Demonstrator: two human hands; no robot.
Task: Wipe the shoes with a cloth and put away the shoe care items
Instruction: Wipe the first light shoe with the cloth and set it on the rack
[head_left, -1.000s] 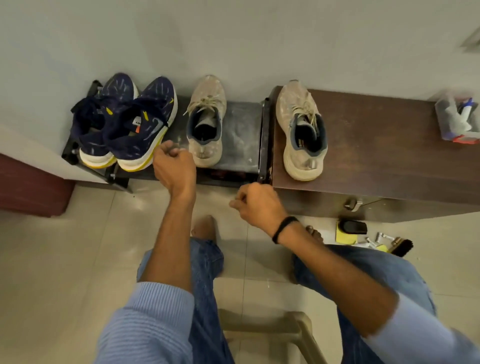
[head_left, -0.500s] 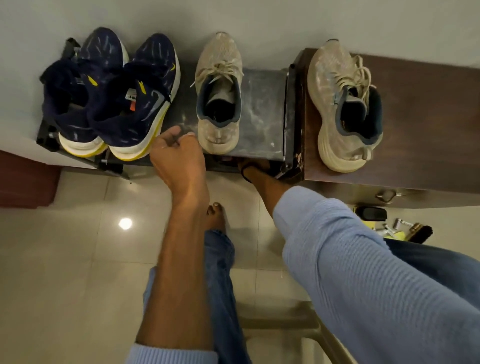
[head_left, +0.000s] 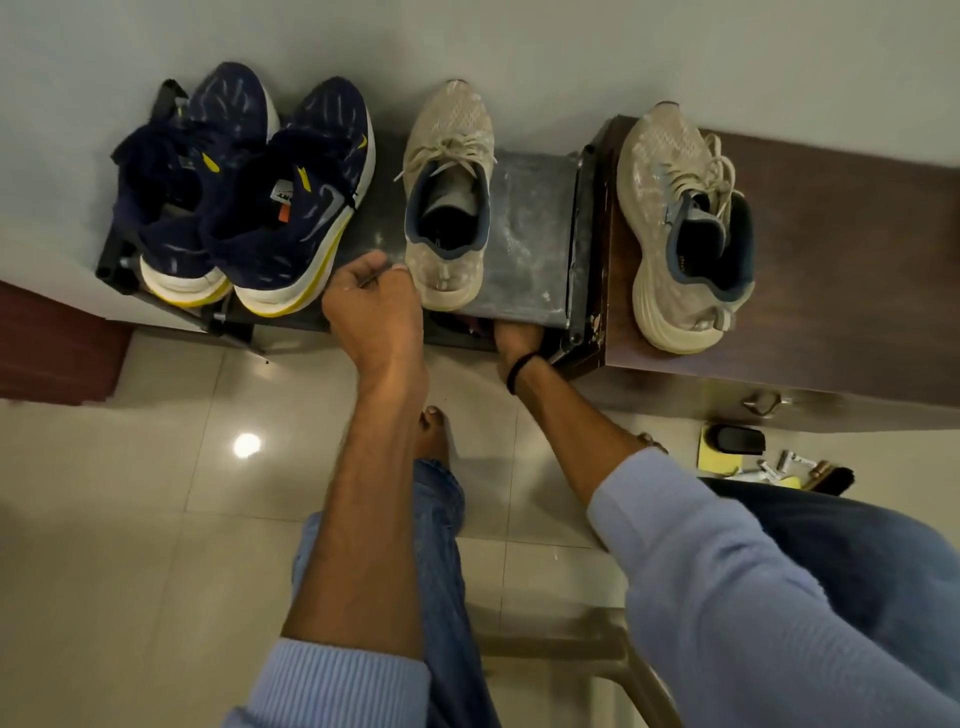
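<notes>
Left hand (head_left: 371, 312), fist curled, at rack (head_left: 530, 223) near edge between navy shoe (head_left: 301, 208) and beige shoe (head_left: 449, 197); right hand (head_left: 517, 335) under rack, fingers hidden, grip indeterminable; second beige shoe (head_left: 680, 228) on right cabinet (head_left: 857, 249)

Light soft, not very bright, from above; small round glare spot (head_left: 247, 445) on shiny floor (head_left: 130, 545); dark shadow under shoe rack (head_left: 535, 234) hides fingers of right hand (head_left: 517, 338); wall (head_left: 519, 41) grey, evenly lit; straight lines bend at edges; pale shoe (head_left: 447, 119) sharp; near sleeve (head_left: 727, 597) slightly blurry; colours dull.
</notes>
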